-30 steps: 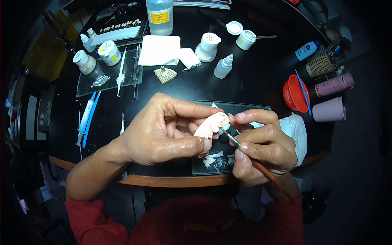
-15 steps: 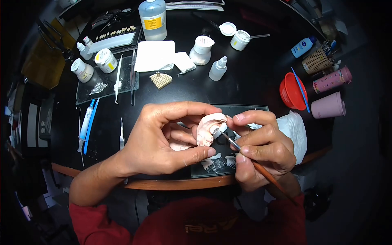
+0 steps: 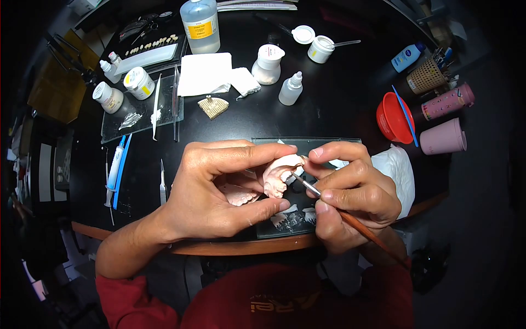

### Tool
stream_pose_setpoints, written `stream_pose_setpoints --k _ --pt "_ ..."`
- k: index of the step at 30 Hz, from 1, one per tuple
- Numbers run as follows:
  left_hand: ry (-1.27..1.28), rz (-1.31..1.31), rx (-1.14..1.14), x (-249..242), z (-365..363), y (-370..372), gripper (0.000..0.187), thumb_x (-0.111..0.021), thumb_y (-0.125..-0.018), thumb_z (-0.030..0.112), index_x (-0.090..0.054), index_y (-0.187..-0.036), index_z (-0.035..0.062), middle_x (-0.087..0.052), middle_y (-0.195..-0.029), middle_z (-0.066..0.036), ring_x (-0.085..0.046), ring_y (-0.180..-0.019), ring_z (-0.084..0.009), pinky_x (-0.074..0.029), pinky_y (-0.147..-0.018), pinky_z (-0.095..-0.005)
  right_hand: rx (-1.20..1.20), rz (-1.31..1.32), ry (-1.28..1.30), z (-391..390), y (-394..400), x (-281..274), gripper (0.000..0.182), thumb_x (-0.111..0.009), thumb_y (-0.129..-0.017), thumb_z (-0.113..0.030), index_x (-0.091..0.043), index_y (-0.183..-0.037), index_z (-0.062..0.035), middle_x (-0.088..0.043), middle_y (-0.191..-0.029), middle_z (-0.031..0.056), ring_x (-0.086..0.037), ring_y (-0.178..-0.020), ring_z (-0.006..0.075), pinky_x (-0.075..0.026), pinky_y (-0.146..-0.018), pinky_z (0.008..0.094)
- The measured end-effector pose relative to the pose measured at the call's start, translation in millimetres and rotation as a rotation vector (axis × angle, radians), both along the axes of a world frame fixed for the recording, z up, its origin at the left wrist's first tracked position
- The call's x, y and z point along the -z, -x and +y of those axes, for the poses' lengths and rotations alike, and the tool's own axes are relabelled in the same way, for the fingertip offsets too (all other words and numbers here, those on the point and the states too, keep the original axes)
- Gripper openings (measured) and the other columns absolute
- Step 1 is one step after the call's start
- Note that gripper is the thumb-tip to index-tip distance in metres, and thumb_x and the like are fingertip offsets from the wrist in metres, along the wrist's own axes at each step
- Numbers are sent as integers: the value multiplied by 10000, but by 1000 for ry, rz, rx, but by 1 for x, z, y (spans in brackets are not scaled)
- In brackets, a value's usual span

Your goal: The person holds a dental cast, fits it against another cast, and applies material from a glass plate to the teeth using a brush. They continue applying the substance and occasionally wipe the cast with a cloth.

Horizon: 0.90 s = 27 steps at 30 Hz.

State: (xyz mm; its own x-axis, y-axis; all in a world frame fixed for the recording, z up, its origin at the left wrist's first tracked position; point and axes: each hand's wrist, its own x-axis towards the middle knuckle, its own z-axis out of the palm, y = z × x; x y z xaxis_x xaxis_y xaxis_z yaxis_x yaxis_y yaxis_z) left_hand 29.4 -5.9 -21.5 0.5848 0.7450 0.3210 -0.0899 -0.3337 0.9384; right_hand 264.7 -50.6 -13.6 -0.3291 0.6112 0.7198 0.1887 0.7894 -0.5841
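My left hand (image 3: 219,186) grips a pale pink dental cast (image 3: 276,174) between thumb and fingertips, its curved arch turned toward the right. In my right hand (image 3: 356,192) is a thin brush (image 3: 350,218) with a brown wooden handle and metal ferrule, held like a pen. Its dark tip meets the inner side of the arch, by a small white piece. A second pink cast piece (image 3: 238,196) shows under my left palm, partly hidden by the hand. Below both hands lies a glass slab (image 3: 290,227) with white scraps on it.
Beyond my hands stand a dropper bottle (image 3: 291,89), a white jar (image 3: 268,66) and a honeycomb firing tray (image 3: 212,107). Syringe (image 3: 115,167) and tweezers (image 3: 163,183) lie on the left. To the right are a red bowl (image 3: 390,122), a pink cup (image 3: 442,137) and white tissue (image 3: 397,175).
The brush tip has shifted slightly up and left against the cast, and the cast has turned a little. More of the second pink piece shows under my left hand.
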Motion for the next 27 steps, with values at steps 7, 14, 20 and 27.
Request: stream_pose_setpoints --k 7,14,20,27 --pt "-22 -13 2 -1 0 0 563 -874 -745 -31 -706 -1282 -49 -753 -1006 -161 -743 -865 -142 -617 -739 -244 7 -5 13 -3 0 -1 216 -653 -840 34 -636 -1050 -14 -687 -886 148 -647 -1113 361 -652 -914 448" --pt "-5 7 28 2 0 2 646 -905 -737 -15 -660 -1332 -82 -747 -987 -136 -746 -876 -140 -575 -735 -240 33 20 7 -4 1 -1 215 -696 -773 55 -648 -972 -13 -680 -869 122 -690 -1085 377 -652 -870 423" --pt "202 -92 44 2 -5 0 604 -878 -777 -1 -651 -1329 -96 -732 -989 -160 -736 -865 -132 -620 -723 -220 46 14 3 -5 2 -1 202 -751 -773 40 -661 -942 -23 -694 -872 110 -709 -1074 379 -634 -862 436" --pt "201 -88 56 0 -5 0 611 -872 -790 1 -635 -1344 -101 -719 -995 -164 -735 -877 -136 -636 -754 -220 18 -41 3 -6 -1 -2 198 -672 -856 26 -642 -1046 -19 -684 -870 145 -653 -1111 367 -657 -896 453"
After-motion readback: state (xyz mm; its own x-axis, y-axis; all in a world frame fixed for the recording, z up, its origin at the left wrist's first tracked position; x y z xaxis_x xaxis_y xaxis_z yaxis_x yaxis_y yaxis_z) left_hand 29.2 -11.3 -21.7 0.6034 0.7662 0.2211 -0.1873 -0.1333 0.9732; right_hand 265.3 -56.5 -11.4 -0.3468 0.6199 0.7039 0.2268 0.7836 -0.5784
